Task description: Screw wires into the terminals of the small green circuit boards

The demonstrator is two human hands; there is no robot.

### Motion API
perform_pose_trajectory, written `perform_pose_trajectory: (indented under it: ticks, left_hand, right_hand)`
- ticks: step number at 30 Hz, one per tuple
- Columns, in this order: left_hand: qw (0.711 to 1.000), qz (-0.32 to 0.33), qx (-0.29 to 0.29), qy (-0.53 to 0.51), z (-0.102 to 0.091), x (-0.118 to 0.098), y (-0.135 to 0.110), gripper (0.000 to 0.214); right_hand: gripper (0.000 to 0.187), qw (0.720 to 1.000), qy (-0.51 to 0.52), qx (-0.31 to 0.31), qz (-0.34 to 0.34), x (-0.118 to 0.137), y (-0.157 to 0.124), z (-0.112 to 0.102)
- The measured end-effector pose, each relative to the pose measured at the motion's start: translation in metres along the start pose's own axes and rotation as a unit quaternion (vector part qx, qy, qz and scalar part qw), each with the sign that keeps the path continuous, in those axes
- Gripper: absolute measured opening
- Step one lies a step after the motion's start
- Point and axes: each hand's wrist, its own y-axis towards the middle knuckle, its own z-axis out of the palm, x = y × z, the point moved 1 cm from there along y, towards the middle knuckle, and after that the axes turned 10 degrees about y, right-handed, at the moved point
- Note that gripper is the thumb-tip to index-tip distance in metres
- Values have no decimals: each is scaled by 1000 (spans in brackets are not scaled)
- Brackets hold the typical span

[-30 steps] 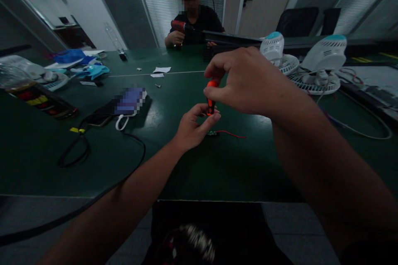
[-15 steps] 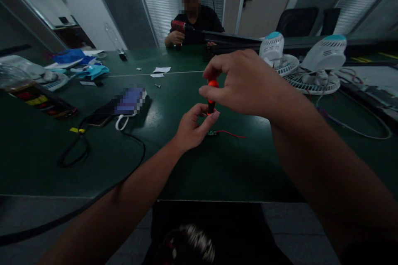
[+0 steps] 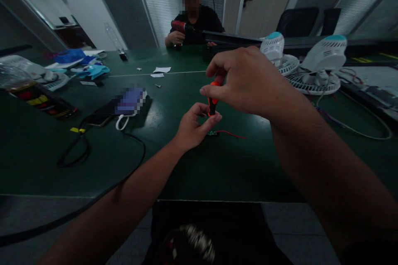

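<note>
Both hands meet over the middle of the green tabletop [image 3: 217,165], a little closer to the near edge than to the far one. The right hand [image 3: 248,80] comes from above and is closed around the top of a small screwdriver [image 3: 213,101] with an orange and black handle. The thumb and the first fingers grasp it, and the tool stands nearly upright. The left hand [image 3: 192,126] comes from below, and its thumb and forefinger are pinched on the lower part of the same screwdriver. Just under these fingers a small circuit board [image 3: 212,133] lies flat on the tabletop, and a thin red wire [image 3: 231,134] goes from it toward the right edge. I cannot tell if the tip touches the board, because the fingers hide it.

Toward the left edge I see a face mask [image 3: 129,103] and, beside it, a black cable [image 3: 93,140] which curls on the surface and runs to the near left corner. Some paper scraps [image 3: 161,69] lie further back, near the middle. At the far right corner a white fan [image 3: 323,56] rests with a second fan [image 3: 273,47] just beside it. At the far edge a co-worker [image 3: 202,18] sits and holds a red drill [image 3: 178,26].
</note>
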Motion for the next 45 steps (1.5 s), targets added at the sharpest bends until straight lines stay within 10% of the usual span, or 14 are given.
perform_pose_trajectory:
  ticks: [45]
  left_hand:
    - [999,17,-11,26,1,5,0,17]
  right_hand:
    - [16,1000,-10,6,24,2,3,2]
